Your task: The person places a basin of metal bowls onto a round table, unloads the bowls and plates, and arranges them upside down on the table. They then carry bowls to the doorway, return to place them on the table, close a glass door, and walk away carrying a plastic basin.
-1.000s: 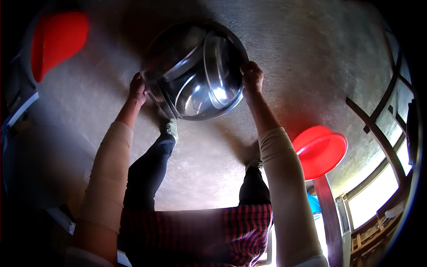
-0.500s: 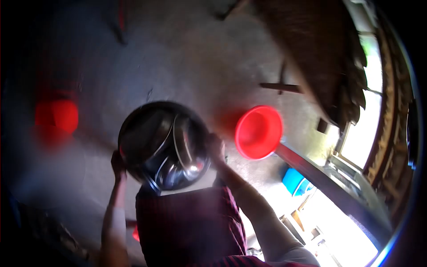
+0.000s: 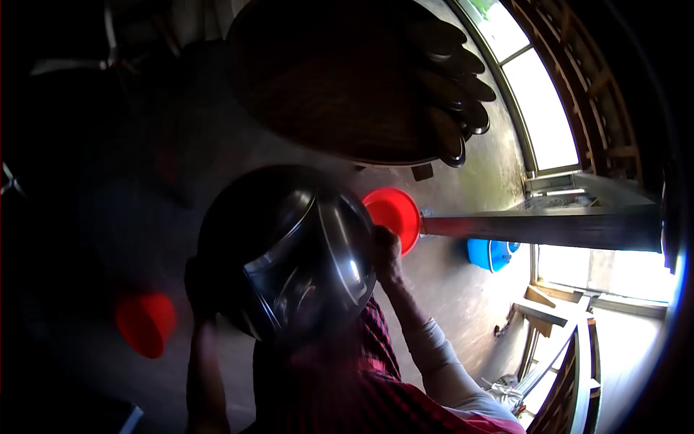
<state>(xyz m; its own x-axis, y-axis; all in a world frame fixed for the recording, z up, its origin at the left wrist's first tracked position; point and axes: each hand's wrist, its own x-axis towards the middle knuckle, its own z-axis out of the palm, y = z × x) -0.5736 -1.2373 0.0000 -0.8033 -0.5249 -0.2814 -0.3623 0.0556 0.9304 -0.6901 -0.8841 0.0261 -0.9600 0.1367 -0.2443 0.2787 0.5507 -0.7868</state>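
A large, round, dark metal basin [image 3: 242, 210] is held up before my body, with shiny curved pieces showing inside its rim; their exact kind I cannot make out. My right hand [image 3: 388, 252] grips the basin's right side. On the opposite side my left hand [image 3: 199, 283] is wrapped round the rim, deep in shadow. Just beyond my right hand is a red plastic tub [image 3: 403, 217], its left part hidden by the basin. Below the basin hangs dark red checked clothing [image 3: 376, 336].
Ahead is a big dark table [image 3: 325, 87] with several stacked oval pieces [image 3: 442, 134] at its right end. A long post or beam [image 3: 542, 226] runs along the right, near a blue bucket [image 3: 481, 253]. At lower left stands a red container [image 3: 147, 325]. Wooden frames [image 3: 578, 362] lie lower right.
The view has turned right, so the table, red tub and post appear further left. Both hands still hold the basin, which now overlaps the red tub in view.
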